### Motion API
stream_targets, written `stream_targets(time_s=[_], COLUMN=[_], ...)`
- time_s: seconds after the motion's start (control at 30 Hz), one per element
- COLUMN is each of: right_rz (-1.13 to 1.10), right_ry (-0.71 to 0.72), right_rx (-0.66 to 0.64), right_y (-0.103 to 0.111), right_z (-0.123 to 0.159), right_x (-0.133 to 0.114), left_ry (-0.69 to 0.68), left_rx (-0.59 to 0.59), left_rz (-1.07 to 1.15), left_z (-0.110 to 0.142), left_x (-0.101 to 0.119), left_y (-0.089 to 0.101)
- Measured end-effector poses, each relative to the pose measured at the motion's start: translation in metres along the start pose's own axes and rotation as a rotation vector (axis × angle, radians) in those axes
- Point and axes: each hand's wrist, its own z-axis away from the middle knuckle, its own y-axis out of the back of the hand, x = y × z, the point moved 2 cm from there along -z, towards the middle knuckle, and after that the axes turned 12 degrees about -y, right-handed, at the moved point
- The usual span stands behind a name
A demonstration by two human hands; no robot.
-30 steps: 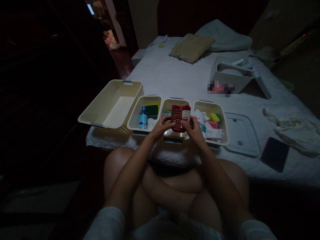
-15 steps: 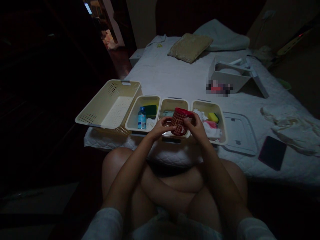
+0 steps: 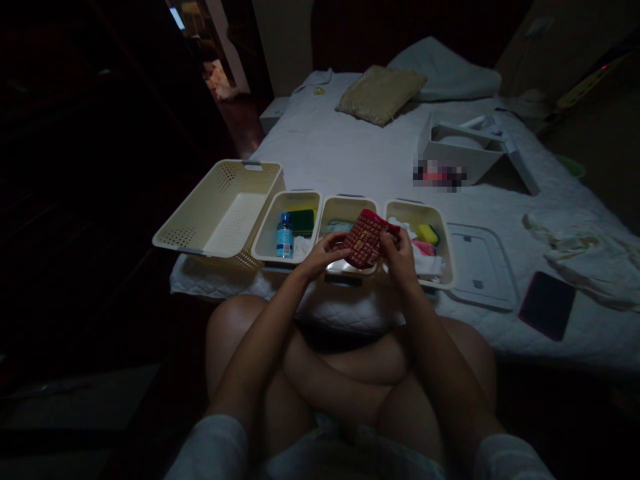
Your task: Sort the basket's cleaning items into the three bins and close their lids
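Observation:
Between both hands, tilted above the middle cream bin (image 3: 327, 208), is a red printed packet (image 3: 367, 241) with gold lettering. My left hand (image 3: 325, 255) is closed on its left lower edge, thumb toward me. Fingers of my right hand (image 3: 399, 255) pinch its right side. The left bin (image 3: 257, 248) holds a blue bottle (image 3: 285, 239), a dark green scouring pad (image 3: 301, 221) and something white. In the right bin (image 3: 450, 250) are a yellow sponge (image 3: 428, 233), a pink item (image 3: 424, 248) and white cloth-like things. A pale bluish item (image 3: 340, 228) shows in the middle bin, partly hidden.
A large cream perforated basket (image 3: 240, 213) stands at the left on the bed. At the right lie a grey lid (image 3: 480, 267), a dark tablet-like slab (image 3: 547, 305) and crumpled fabric (image 3: 590, 260). Farther back are a white box (image 3: 457, 157) and a cushion (image 3: 381, 95).
The red packet has been turned from upright to tilted, its top leaning right. My right hand has shifted its grip along the packet's right side; my left hand stays nearly in place.

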Motion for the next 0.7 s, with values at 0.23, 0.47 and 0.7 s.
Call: stream_targets(time_s=[0.23,0.47,0.7], right_rz=[-0.038,-0.072,0.123], right_ry=[-0.006,-0.087,-0.146], right_rx=[-0.065,-0.134,-0.158], right_y=[-0.001,0.002,0.018], right_z=[-0.003,0.001,0.003], right_x=[0.009,0.002,-0.012], left_ry=[0.046,0.048,0.016], left_rx=[-0.027,-0.016,-0.105], left_rz=[-0.02,-0.033,-0.175], left_z=[0.001,0.001,0.002], left_x=[-0.001,-0.002,0.0], left_y=[0.001,0.001,0.002])
